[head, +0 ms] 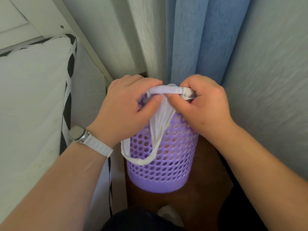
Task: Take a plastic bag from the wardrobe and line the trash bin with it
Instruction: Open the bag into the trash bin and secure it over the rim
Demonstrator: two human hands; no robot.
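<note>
A purple perforated trash bin (pixel 166 164) stands on the dark brown floor, low in the middle. A thin white plastic bag (pixel 160 119) is draped over its near rim; one handle loop hangs down the bin's outside. My left hand (pixel 126 107) pinches the bag's edge at the rim's left side. My right hand (pixel 203 104) grips a bunched part of the bag at the right side of the rim. Between the hands the bag's edge is stretched over the far rim. Both hands hide the bin's opening.
A white mattress (pixel 31 100) with black-and-white trim fills the left. A blue curtain (pixel 200 39) hangs behind the bin, with a pale wall (pixel 270 80) on the right. The bin sits in a narrow gap on the brown floor (pixel 208 189).
</note>
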